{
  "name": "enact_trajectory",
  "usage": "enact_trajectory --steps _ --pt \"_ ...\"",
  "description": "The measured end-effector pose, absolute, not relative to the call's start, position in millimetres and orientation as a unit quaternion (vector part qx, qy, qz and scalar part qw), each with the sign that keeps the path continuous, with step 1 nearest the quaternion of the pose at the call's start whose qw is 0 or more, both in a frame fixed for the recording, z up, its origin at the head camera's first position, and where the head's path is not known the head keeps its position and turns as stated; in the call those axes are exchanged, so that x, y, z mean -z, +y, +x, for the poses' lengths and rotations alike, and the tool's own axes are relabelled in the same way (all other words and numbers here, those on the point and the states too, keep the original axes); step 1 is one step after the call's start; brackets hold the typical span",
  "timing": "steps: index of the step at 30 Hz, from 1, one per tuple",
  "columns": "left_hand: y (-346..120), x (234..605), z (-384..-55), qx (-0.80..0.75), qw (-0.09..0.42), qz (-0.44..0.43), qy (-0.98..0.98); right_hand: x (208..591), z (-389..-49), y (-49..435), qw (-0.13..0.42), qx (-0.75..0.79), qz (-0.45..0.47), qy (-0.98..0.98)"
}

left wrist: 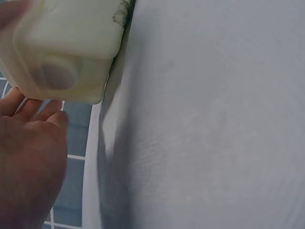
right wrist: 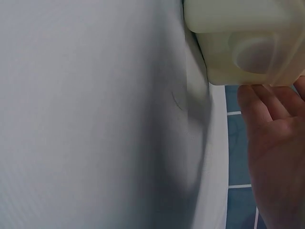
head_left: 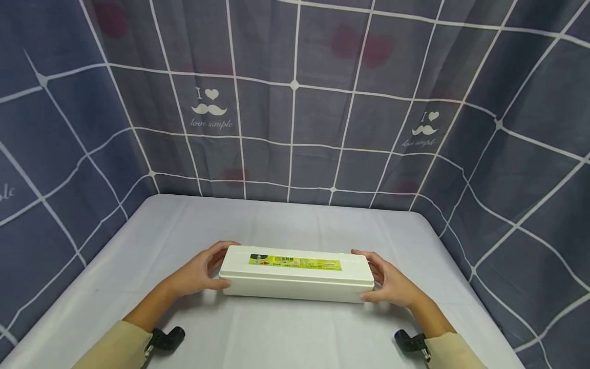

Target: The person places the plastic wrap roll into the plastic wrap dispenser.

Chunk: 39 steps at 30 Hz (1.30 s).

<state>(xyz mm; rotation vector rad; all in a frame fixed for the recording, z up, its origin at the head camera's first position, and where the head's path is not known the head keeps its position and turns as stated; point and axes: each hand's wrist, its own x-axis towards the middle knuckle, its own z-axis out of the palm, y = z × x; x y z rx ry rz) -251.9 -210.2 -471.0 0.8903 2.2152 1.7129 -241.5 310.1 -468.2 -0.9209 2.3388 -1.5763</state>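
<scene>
A long cream cling film box [head_left: 295,290] with a yellow-green label [head_left: 295,262] lies crosswise over the table, its lid closed. My left hand [head_left: 195,272] grips its left end, thumb on the front face and fingers round the back. At the right end, my right hand [head_left: 391,281] holds it the same way. In the left wrist view the box's end [left wrist: 90,76] shows a round spot, with the left fingers at its far side. The right wrist view shows the other end of the box [right wrist: 219,62] against the right fingertips.
White cloth covers the table [head_left: 276,333], and its rounded back corners meet a hanging dark blue-grey curtain [head_left: 262,113] with a white grid. The same curtain material rises at the left and right sides. Black wrist devices [head_left: 168,339] sit at both sleeve cuffs.
</scene>
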Motion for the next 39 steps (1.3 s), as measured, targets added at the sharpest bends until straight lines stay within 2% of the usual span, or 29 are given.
enact_trajectory --steps 7,12,28,39 --pt "-212.1 469.6 -253.4 -0.591 0.097 0.300 0.743 466.8 -240.1 306.8 0.085 0.528 -0.276 0.799" --pt "-214.3 471.9 -255.3 -0.616 0.113 0.306 0.717 467.4 -242.4 305.8 0.068 0.525 -0.281 0.800" --pt "-213.0 468.3 -256.3 -0.618 0.133 0.301 0.714 468.0 -240.2 307.2 0.077 0.544 -0.286 0.785" --pt "-212.2 469.6 -256.5 -0.615 0.123 0.306 0.717 472.2 -242.0 301.8 0.017 0.528 -0.299 0.795"
